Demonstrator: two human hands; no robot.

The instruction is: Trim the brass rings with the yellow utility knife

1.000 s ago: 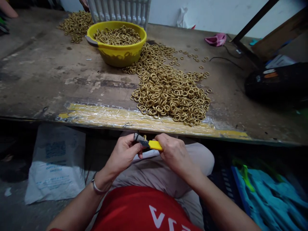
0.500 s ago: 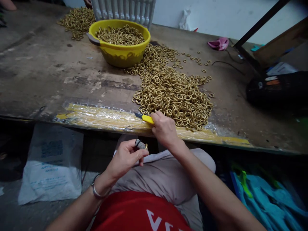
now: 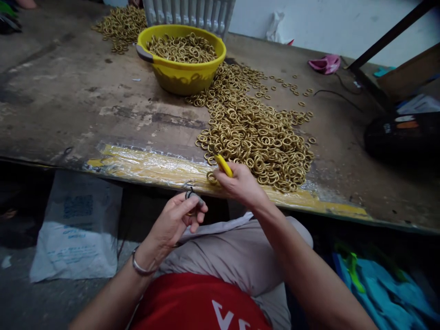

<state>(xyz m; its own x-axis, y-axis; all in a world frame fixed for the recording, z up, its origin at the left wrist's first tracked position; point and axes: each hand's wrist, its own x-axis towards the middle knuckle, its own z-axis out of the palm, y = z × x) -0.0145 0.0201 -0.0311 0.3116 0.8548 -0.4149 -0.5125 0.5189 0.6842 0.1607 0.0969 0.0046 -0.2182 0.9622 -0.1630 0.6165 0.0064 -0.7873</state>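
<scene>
My right hand (image 3: 237,181) is closed round a yellow utility knife (image 3: 224,166), whose tip points up and away over the near edge of a pile of gold-coloured rings (image 3: 257,133). A single gold ring (image 3: 211,178) shows at that hand's fingertips, by the taped table edge. Lower and to the left, in front of the edge, my left hand (image 3: 175,217) pinches a gold ring (image 3: 191,212), mostly hidden by the fingers. Its index finger wears a grey wrap with black bands (image 3: 193,197).
A yellow basin (image 3: 185,75) full of rings stands behind the pile, with another ring heap (image 3: 125,25) to its left. Yellow tape under clear film covers the table edge (image 3: 147,167). A white sack (image 3: 77,229) lies below left; blue items (image 3: 385,284) lie below right.
The knife has swung from pointing left to pointing up and away, its blade no longer plain to see. A ring now shows at my right fingertips. My left hand has turned and lifted slightly.
</scene>
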